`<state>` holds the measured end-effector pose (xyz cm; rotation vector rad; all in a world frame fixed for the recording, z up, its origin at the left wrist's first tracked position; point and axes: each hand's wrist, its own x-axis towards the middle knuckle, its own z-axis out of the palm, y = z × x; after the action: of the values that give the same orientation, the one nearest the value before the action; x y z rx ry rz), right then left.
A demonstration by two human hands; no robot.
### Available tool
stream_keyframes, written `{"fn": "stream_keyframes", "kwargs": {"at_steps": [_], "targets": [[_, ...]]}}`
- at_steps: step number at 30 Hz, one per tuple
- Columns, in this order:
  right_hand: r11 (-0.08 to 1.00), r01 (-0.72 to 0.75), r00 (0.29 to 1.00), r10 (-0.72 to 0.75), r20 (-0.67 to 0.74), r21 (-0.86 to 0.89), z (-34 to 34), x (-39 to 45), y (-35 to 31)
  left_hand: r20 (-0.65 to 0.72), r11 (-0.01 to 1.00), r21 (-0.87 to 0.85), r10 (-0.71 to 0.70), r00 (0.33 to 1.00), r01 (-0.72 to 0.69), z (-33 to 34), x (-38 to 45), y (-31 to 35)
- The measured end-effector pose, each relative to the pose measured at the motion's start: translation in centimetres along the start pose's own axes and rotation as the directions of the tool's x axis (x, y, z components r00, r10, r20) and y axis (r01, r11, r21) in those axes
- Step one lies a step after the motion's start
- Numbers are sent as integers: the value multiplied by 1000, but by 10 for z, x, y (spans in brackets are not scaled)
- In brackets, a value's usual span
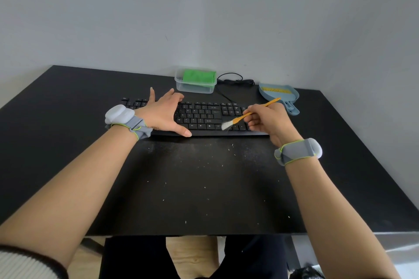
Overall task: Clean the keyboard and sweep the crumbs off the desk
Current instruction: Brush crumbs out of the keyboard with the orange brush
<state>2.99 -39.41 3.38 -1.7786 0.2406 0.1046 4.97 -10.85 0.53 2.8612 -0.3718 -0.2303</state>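
- Black plastic keyboard (199, 118): light, slides easily; your left hand (166, 113) presses it flat, fingers spread.
- Right hand (268, 120) pinches the orange-handled soft brush (247, 113); hold mid-handle.

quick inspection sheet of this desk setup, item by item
surface: black desk, pale crumbs scattered on it in front of the keyboard
job's things: black keyboard flat on the desk; small brush with orange handle, white bristles on the lower right keys; blue dustpan at back right with a yellow-bristled brush lying in it
clutter: clear plastic tub holding a green cloth, behind the keyboard
hands: left hand spread flat over the keyboard's left part; right hand pinches the small brush; both wrists wear grey bands
cables: black cable coiled by the wall, running to the keyboard
surroundings: plain pale wall; wooden floor below
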Motion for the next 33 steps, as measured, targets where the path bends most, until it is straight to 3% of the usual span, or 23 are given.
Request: {"fn": "stream_keyframes", "kwargs": {"at_steps": [3,7,11,14,16,20,24,28,31,33], "targets": [[998,34,999,-36,-39,-51,1,2,1,1,1000,-3,0,1000,0,1,0,-1],[998,-6,998,9,63,-57,7,-5,2,0,1000,-1,2,1000,-2,2,1,-1],[999,37,998,-39,-50,-24,-1,1,0,-1,1000,-3,3,1000,-3,2,1,-2],[994,24,1000,-22,19,-104,8,-5,5,-1,1000,2,2,1000,-2,1,2,-2],[998,5,999,-2,47,-63,7,-6,2,-3,1000,2,1,1000,-1,2,2,-2],[997,45,998,-48,-37,-62,2,-1,-1,-9,1000,-6,1,1000,-1,3,1,-3],[997,10,997,-5,72,-71,4,-6,-1,-4,1000,0,1,1000,-1,2,2,-2],[995,46,999,-47,-3,-84,2,-1,-1,-6,1000,-4,-6,1000,6,3,2,-4],[992,25,996,-15,87,-124,7,-7,1,-2,1000,2,-2,1000,2,3,2,-3],[997,24,998,-19,64,-76,2,-5,-3,-4,1000,-2,-2,1000,2,3,3,-3]]}}
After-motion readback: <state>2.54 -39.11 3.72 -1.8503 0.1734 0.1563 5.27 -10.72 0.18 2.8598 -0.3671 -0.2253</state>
